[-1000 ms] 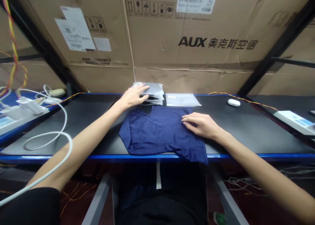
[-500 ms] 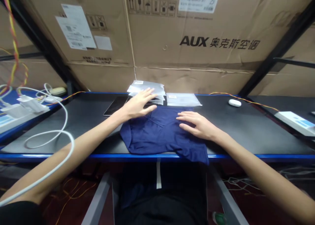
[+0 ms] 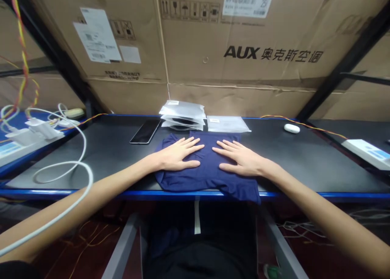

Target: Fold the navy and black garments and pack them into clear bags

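Observation:
A navy-blue piece of clothing (image 3: 207,165) lies partly folded on the black table mat, one corner hanging over the front edge. My left hand (image 3: 179,153) rests flat on its left half, fingers spread. On the right half lies my right hand (image 3: 239,157), also flat with fingers apart. Neither hand grips the cloth. Just behind the garment is a stack of frosted plastic bags (image 3: 183,112), and right of that another flat frosted bag (image 3: 228,124). What kind of garment it is I cannot tell.
A phone (image 3: 146,131) lies left of the bags. A white earbud case (image 3: 291,128) sits at the right. Power strips stand at left (image 3: 30,138) and right (image 3: 367,153). A white cable (image 3: 87,177) loops across my left forearm. Large cardboard boxes (image 3: 243,71) wall off the back.
My left hand has come down and toward me from near the bags onto the cloth. My right hand has shifted slightly left and flattened. The cloth's left side is drawn inward.

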A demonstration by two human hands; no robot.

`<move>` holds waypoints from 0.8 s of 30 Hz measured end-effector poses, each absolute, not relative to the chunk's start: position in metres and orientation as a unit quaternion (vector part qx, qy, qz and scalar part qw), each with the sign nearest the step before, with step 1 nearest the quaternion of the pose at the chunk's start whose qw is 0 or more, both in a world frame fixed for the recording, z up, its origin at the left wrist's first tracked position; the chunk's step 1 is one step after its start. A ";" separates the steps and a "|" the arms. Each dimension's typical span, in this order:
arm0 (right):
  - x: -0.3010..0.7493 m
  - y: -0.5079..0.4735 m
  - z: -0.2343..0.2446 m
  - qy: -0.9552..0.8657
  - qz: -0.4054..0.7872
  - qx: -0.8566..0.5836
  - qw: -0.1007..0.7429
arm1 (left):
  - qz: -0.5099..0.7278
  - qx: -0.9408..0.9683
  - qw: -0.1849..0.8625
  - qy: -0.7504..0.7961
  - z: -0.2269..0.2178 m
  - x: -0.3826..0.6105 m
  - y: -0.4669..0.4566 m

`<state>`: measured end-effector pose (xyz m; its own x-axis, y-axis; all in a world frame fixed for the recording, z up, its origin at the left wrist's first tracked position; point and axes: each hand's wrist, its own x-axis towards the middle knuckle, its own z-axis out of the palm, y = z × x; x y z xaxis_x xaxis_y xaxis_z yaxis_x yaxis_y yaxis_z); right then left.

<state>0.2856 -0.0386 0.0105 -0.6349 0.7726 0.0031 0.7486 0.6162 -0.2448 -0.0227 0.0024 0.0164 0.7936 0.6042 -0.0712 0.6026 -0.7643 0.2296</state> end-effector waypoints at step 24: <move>0.315 0.019 0.016 -0.841 -0.084 -0.521 0.120 | 0.117 0.882 -0.037 0.454 0.017 -0.009 0.064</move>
<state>0.3150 0.0194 0.0165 -0.4276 0.8563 0.2898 0.8966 0.4426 0.0151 -0.0088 0.0640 0.0167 0.5599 0.7930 0.2400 0.8105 -0.5844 0.0401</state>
